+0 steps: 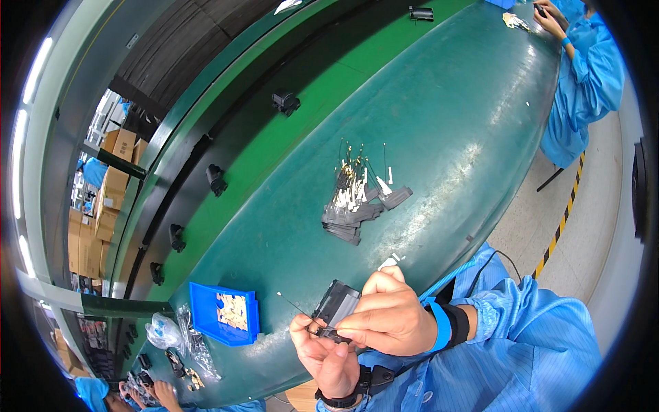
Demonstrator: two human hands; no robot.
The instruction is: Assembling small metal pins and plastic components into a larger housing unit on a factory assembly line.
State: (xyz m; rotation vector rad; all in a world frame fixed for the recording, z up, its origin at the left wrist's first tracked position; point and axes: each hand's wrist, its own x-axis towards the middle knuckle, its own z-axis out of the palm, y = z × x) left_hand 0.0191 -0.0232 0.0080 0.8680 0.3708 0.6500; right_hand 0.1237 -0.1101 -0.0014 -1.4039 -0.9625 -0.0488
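Near the table's front edge, my left hand [328,358] is closed round the lower end of a black rectangular plastic housing [336,304]. A thin black wire [294,304] with a small pale tip sticks out to the left from between the fingers. My right hand [397,314] is closed too, with thumb and forefinger pressed together at the housing's lower end. Whether a smaller part sits in that pinch is hidden. Farther off on the green table lies a pile of thin wire leads [351,196] with white and gold ends and flat black tabs.
Left of my hands stands a blue bin [223,316] of small pale pieces, beside clear plastic bags [168,333]. Beyond the table, black units [285,103] sit spaced along a green conveyor belt [329,86]. Co-workers in blue work at the far right and lower left.
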